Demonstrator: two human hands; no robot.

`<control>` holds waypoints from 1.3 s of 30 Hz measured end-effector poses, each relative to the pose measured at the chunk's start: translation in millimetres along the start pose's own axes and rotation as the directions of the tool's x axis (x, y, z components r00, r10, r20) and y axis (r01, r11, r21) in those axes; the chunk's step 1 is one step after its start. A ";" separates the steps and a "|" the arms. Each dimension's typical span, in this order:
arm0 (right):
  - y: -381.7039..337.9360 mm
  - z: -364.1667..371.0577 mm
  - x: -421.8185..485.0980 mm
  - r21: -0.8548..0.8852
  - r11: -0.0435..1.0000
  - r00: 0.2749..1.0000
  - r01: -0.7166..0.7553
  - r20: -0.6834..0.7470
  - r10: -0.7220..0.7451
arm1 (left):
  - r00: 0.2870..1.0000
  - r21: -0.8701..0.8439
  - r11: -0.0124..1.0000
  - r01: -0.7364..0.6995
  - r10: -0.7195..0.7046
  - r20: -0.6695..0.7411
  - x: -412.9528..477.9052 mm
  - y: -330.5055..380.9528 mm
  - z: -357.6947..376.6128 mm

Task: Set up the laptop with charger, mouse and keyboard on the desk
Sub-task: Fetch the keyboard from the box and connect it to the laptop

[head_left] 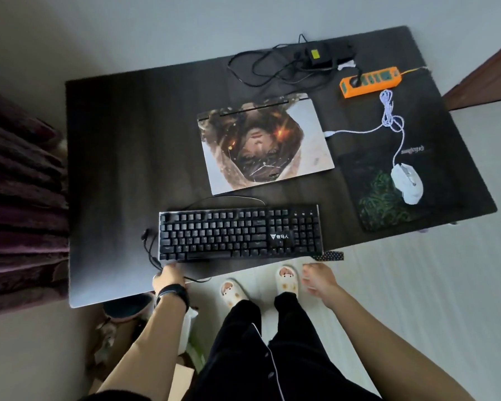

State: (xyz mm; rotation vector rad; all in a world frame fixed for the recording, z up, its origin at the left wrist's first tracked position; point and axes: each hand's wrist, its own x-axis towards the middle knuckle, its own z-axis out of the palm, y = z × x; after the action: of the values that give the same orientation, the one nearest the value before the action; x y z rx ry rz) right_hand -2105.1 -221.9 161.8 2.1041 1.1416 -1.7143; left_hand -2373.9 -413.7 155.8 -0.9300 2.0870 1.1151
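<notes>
left hand (168, 275) is touching the near-left corner of the keyboard (240, 233) by its limp cable (148, 250), grip unclear; right hand (318, 280) is hovering loose, empty. keyboard is lying at the counter (113, 169) edge, probably rigid and weighty: best taken by both ends.

The scene is dim and cool, lit by soft, diffuse light that casts no hard shadows. The dark desk (113, 169) swallows most detail, yet its near-left part carries a pale grey sheen of reflected light. The white mouse (407, 182) and the pale parts of the laptop (265, 146) lid are brightest, and the orange power strip (370, 82) is the one strongly saturated colour. Motion blur smears the right hand (318, 280); the left hand (168, 277) is sharper. Key legends on the keyboard (237, 234) are too soft to read. Wide-angle distortion bows the desk's edges and stretches the corners, and the purple fabric (21, 212) at the left sinks into murk.
</notes>
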 end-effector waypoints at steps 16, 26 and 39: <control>-115.1 146.6 -66.1 -0.665 0.442 0.797 0.602 0.466 -0.384 | 0.812 0.238 0.779 -0.580 0.531 0.242 24.7 149.7 -88.4; -159.2 203.5 -55.1 -0.806 -0.044 0.627 0.590 0.492 -0.604 | 0.790 0.284 0.741 -0.609 0.532 0.305 43.3 161.1 -80.9; -200.8 223.8 -13.5 -0.730 -0.070 0.670 0.680 0.657 -0.344 | 0.883 -0.047 0.898 -0.437 0.438 0.168 44.8 197.7 -76.4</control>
State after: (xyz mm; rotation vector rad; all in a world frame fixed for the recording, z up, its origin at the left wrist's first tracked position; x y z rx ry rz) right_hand -2406.0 -222.0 166.4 0.4901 2.2863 -0.7305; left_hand -2570.2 -413.1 247.4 -0.3435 2.2011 1.3738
